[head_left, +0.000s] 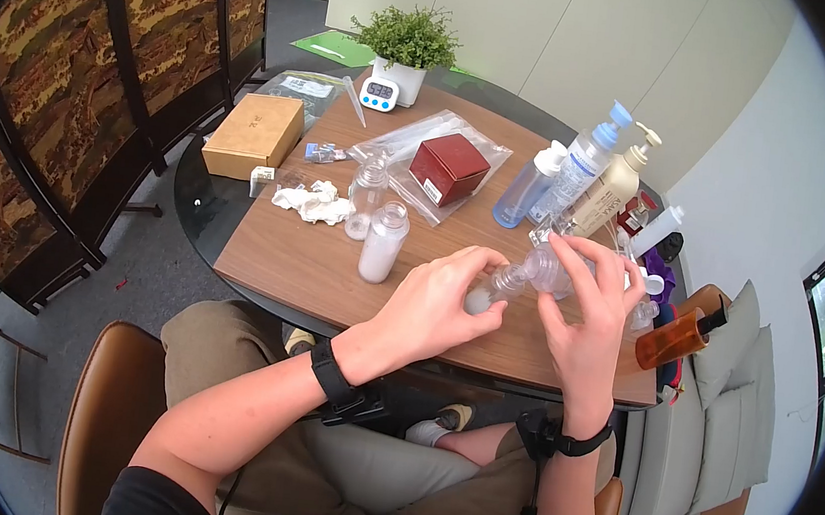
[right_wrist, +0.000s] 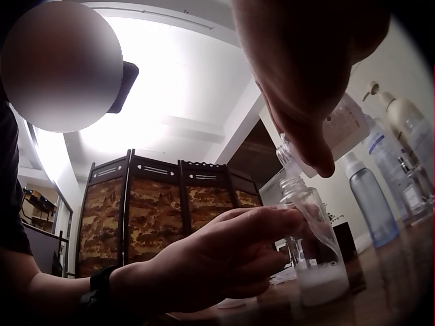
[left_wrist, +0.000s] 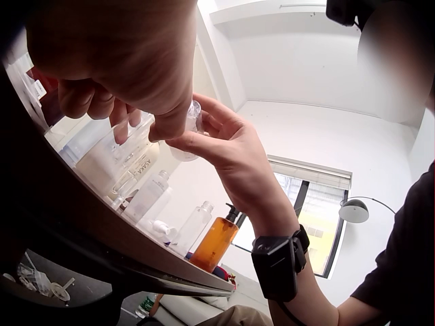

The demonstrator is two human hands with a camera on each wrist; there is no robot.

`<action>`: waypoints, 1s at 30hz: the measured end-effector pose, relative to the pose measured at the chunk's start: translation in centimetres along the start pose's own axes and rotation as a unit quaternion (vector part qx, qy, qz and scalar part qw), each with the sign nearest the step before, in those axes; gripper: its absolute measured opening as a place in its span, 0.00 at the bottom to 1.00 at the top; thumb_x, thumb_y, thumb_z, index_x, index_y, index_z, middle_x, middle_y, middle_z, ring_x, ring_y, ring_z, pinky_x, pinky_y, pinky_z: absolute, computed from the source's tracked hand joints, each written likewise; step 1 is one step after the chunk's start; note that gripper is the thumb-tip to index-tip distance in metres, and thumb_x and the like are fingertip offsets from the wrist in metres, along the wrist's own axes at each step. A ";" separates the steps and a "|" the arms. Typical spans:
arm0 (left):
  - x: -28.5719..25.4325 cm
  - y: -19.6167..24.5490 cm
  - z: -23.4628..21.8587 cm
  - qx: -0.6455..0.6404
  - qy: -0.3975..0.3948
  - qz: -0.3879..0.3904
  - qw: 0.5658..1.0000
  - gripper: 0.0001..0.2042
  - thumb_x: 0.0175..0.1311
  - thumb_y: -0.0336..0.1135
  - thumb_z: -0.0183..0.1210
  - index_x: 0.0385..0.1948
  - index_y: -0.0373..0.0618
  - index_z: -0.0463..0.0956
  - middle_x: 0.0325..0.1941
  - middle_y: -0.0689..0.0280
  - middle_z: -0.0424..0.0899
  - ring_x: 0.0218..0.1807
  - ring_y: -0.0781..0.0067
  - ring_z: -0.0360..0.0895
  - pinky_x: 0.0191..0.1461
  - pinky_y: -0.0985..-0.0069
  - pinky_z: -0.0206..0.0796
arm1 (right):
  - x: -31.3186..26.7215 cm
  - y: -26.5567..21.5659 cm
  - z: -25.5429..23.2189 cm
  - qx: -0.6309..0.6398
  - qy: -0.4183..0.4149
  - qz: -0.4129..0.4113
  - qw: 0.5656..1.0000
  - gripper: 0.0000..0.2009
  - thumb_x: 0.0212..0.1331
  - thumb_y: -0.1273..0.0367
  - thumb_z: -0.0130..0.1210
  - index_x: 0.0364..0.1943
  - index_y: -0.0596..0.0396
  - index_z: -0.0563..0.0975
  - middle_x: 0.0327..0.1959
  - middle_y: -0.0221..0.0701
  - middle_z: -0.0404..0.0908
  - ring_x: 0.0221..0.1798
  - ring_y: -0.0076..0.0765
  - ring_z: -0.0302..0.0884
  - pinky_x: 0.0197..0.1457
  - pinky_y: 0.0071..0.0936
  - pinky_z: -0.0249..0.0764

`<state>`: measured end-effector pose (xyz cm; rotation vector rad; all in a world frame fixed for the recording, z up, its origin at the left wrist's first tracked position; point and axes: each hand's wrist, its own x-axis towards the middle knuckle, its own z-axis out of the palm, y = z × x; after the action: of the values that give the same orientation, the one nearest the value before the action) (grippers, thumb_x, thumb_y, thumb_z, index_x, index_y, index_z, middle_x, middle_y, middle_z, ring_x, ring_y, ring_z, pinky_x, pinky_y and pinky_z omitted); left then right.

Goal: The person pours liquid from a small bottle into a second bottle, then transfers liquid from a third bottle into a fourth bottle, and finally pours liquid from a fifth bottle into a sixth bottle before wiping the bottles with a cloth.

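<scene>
My left hand (head_left: pixel 443 301) grips a clear bottle (right_wrist: pixel 321 272) standing on the table, with whitish contents at its bottom. My right hand (head_left: pixel 588 311) holds a second clear bottle (head_left: pixel 548 270) tilted, its neck right at the mouth of the lower one. In the right wrist view the tilted bottle (right_wrist: pixel 345 127) has faint print on its side, and the two necks meet or nearly meet. Left of my hands stand two uncapped clear bottles, one with whitish contents (head_left: pixel 384 244) and another (head_left: pixel 367 192) behind it.
A blue bottle (head_left: pixel 524 191), pump bottles (head_left: pixel 605 192) and an amber bottle (head_left: pixel 670 342) stand right. Farther back are a dark red box (head_left: pixel 450 168) on a plastic bag, a timer (head_left: pixel 379 94) and a potted plant (head_left: pixel 405 41). Crumpled tissue (head_left: pixel 314 202) and a cardboard box (head_left: pixel 254 135) lie left.
</scene>
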<state>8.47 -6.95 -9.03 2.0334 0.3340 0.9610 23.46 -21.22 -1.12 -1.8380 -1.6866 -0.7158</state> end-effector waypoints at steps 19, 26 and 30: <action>0.0 0.0 0.0 -0.004 0.001 0.003 1.000 0.25 0.64 0.39 0.73 0.60 0.40 0.80 0.53 0.57 0.90 0.31 0.59 0.80 0.41 0.61 0.76 | 0.0 -0.1 0.0 -0.006 0.000 0.000 1.000 0.32 0.52 0.78 0.71 0.67 0.44 0.86 0.62 0.30 0.84 0.70 0.38 0.80 0.85 0.53 0.53; 0.0 0.1 0.0 -0.005 -0.001 0.004 1.000 0.25 0.64 0.39 0.74 0.60 0.40 0.80 0.54 0.57 0.91 0.31 0.60 0.80 0.40 0.61 0.76 | 0.0 -0.2 0.0 -0.007 0.001 -0.002 1.000 0.33 0.51 0.78 0.71 0.67 0.44 0.86 0.62 0.30 0.84 0.70 0.39 0.79 0.85 0.53 0.53; 0.0 0.2 -0.1 -0.004 -0.003 0.002 1.000 0.25 0.64 0.39 0.74 0.60 0.40 0.80 0.54 0.57 0.91 0.31 0.60 0.80 0.41 0.61 0.76 | 0.0 -0.2 0.0 -0.012 0.003 -0.005 1.000 0.33 0.51 0.79 0.71 0.67 0.44 0.86 0.62 0.30 0.84 0.70 0.39 0.79 0.85 0.53 0.53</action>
<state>8.42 -6.99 -8.87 2.0299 0.3229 0.9568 23.24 -21.17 -1.15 -1.8431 -1.6914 -0.7473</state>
